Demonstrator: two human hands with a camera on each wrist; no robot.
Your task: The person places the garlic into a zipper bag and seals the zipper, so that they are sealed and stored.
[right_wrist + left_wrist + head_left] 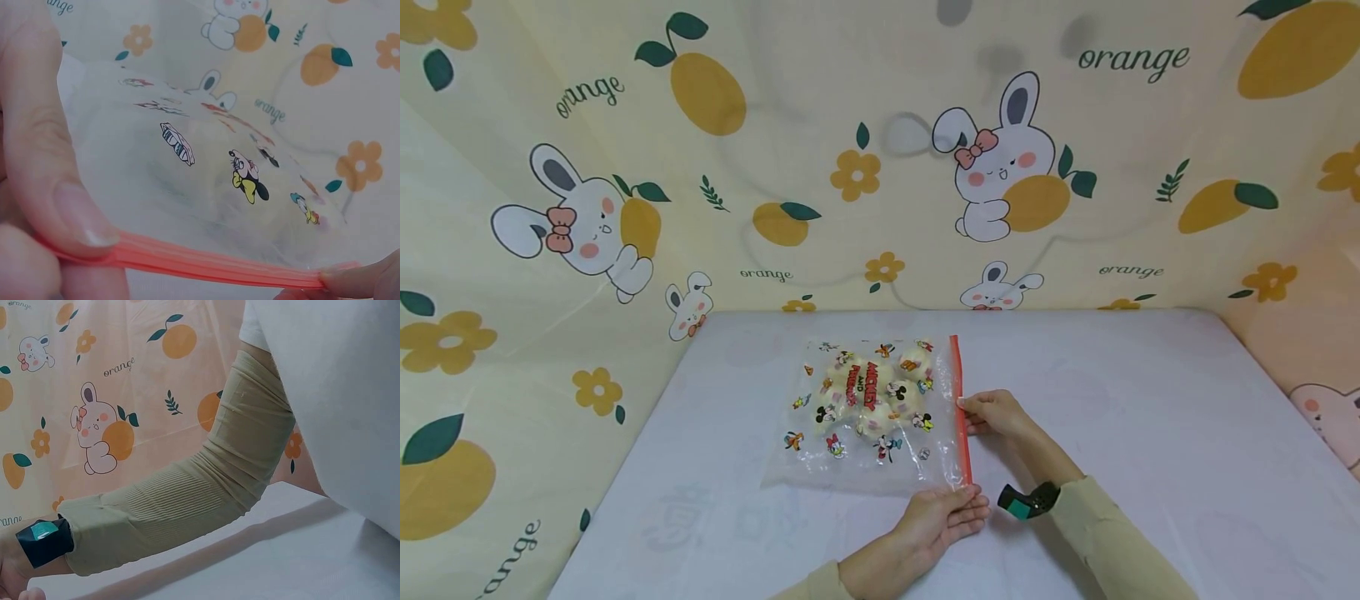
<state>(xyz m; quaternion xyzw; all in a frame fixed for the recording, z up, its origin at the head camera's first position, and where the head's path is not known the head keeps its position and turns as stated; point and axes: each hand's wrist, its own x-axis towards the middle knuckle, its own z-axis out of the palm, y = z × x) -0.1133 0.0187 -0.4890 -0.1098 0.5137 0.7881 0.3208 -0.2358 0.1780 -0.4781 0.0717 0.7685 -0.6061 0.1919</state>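
Observation:
A clear zip bag (861, 471) with printed cartoon characters and the words "Mickey and Minnie" lies on the table in the head view. Several pale cream, rounded pieces (880, 417) show through it; their kind is unclear. Along its right side runs a red zip strip (956, 367). My right hand (1000, 414) pinches this strip near its middle, while my left hand (928, 525) pinches its lower end. In the right wrist view the red strip (206, 265) stretches between both hands' fingertips. Whether the seal is fully closed cannot be told.
The bag rests on a white-covered table (715, 517). A patterned cloth (880, 108) with rabbits and oranges hangs behind it and at the sides. A black strap (1028, 502) circles the right wrist. In the left wrist view, the right sleeve (169, 506) spans the picture.

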